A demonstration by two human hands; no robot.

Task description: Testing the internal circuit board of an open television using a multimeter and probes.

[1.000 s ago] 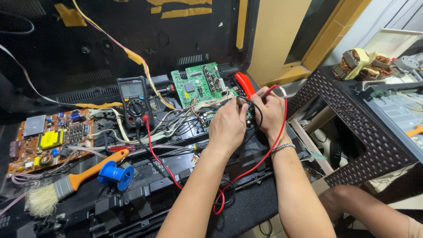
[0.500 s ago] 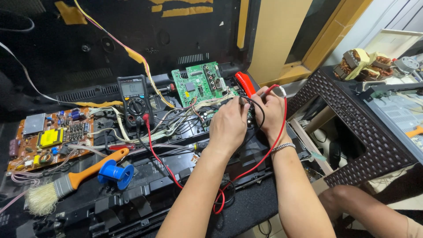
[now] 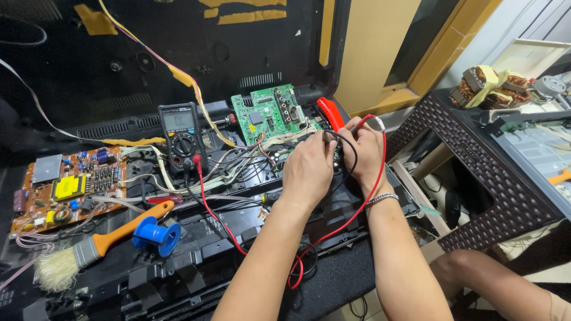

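Observation:
My left hand (image 3: 309, 169) is closed on a black test probe, its tip pressed down among the wires just below the green circuit board (image 3: 267, 113). Close beside it, my right hand (image 3: 366, 151) pinches the red test probe, with a bracelet on that wrist. The red lead (image 3: 217, 223) runs across the black chassis from the digital multimeter (image 3: 180, 135), loops low and rises to my right hand. A black lead curls between the two hands. The probe tips are hidden by my fingers.
A brown power board (image 3: 65, 190) lies at the left. In front of it are an orange-handled brush (image 3: 101, 244) and a blue wire spool (image 3: 156, 235). A red-handled tool (image 3: 330, 113) rests beside the green board. A dark woven table (image 3: 493, 178) with a transformer (image 3: 491, 86) stands on the right.

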